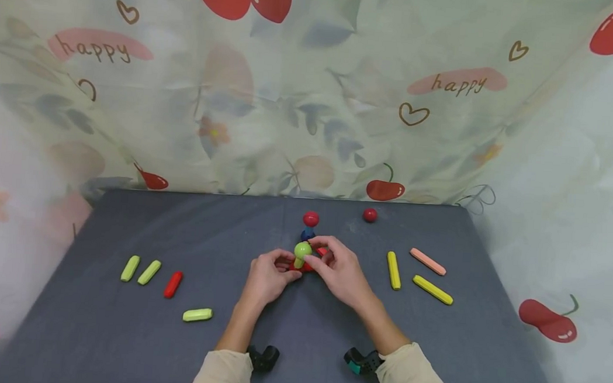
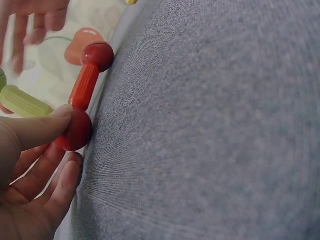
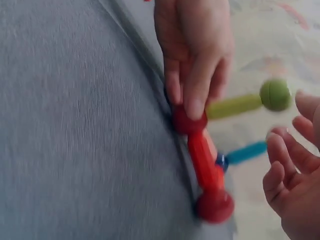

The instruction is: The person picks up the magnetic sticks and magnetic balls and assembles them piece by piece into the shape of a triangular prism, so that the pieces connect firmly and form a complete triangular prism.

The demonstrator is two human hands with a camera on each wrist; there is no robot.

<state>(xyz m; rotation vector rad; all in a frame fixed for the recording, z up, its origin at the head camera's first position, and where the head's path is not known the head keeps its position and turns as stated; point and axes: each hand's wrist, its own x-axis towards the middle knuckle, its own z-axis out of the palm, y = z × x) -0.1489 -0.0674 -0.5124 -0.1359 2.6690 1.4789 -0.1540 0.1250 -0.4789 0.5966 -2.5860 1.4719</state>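
Note:
My left hand (image 1: 268, 276) pinches a red ball (image 2: 75, 131) at a corner of a small ball-and-stick construction low over the table. From that ball a red stick (image 2: 85, 87) runs to a second red ball (image 2: 98, 56). A light green stick (image 3: 234, 106) also rises from it, topped by a green ball (image 1: 303, 250). Behind, a blue stick (image 3: 247, 152) stands on a dark blue ball (image 3: 222, 162), with a red ball (image 1: 310, 219) on top. My right hand (image 1: 345, 274) is beside the green ball, fingers loosely spread and holding nothing.
On the left of the dark table (image 1: 230, 228) lie several light green sticks (image 1: 149, 272) and a red stick (image 1: 172, 284). Two yellow sticks (image 1: 393, 270) and a pink stick (image 1: 428, 261) lie right. A loose red ball (image 1: 370, 215) sits near the back edge.

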